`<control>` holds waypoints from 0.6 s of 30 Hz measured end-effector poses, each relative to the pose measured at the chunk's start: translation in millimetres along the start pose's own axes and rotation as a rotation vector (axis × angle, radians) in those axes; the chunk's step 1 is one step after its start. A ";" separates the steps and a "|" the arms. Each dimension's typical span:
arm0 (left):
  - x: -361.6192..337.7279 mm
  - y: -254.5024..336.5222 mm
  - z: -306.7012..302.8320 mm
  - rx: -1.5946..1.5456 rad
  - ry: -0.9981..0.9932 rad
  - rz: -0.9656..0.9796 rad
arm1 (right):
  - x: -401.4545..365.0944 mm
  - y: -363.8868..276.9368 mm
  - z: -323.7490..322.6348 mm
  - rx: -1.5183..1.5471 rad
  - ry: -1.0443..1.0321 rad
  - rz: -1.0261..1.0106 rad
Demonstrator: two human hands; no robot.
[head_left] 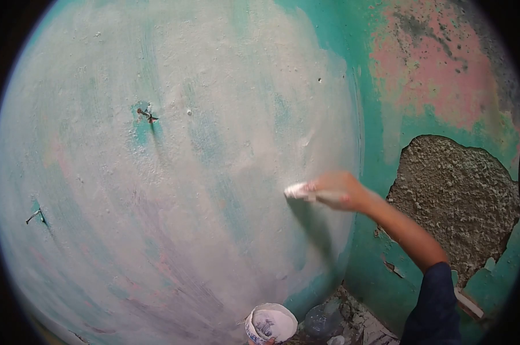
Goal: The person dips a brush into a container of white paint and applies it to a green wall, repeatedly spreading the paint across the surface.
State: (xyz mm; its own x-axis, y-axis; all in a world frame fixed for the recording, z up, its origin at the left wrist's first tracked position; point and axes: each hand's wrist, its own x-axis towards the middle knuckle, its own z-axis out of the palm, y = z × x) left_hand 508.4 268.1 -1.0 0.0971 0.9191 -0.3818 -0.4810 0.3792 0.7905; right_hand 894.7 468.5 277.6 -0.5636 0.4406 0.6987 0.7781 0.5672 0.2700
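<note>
Right hand (pixel 341 191) centre right, fingers clasping fully around white brush (pixel 299 191), pressing it on whitewashed wall (pixel 174 190), paint tub (pixel 270 322) bottom centre, left hand (pixel 266 341) barely showing, grip impossible to tell.

You faced a rough plaster wall (pixel 174 190) under thin, matt white paint, beside a bare patch of coarse grey render (pixel 455 195). Your small flat brush (pixel 299 191) was caked with white paint; your dark blue sleeve (pixel 435 305) was soft cloth.

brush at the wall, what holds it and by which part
The right hand grips the brush by its handle; the white bristle end sticks out left, against the wall.
</note>
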 end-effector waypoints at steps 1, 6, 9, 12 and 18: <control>-3.7 5.0 9.8 -0.021 0.089 -0.059 | 16.1 11.1 -11.3 -0.019 0.058 -0.002; -19.0 22.2 30.4 0.003 0.144 -0.053 | 124.3 58.3 -96.3 0.076 0.299 0.064; -13.8 10.5 23.8 -0.003 0.093 -0.019 | 158.3 64.8 -121.5 0.076 0.465 0.119; 1.5 -6.1 4.1 0.043 0.140 -0.112 | 154.9 70.2 -111.8 -0.083 0.543 -0.030; 29.2 -41.4 -37.4 -0.014 0.095 -0.022 | 46.8 14.9 -21.3 -0.057 0.359 0.024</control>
State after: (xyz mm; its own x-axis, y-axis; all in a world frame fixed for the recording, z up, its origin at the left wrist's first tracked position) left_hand 498.5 275.3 -62.8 0.0253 0.8962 -0.4429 -0.4920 0.3968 0.7749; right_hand 885.8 482.7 328.5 -0.4198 0.1748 0.8906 0.8097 0.5155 0.2805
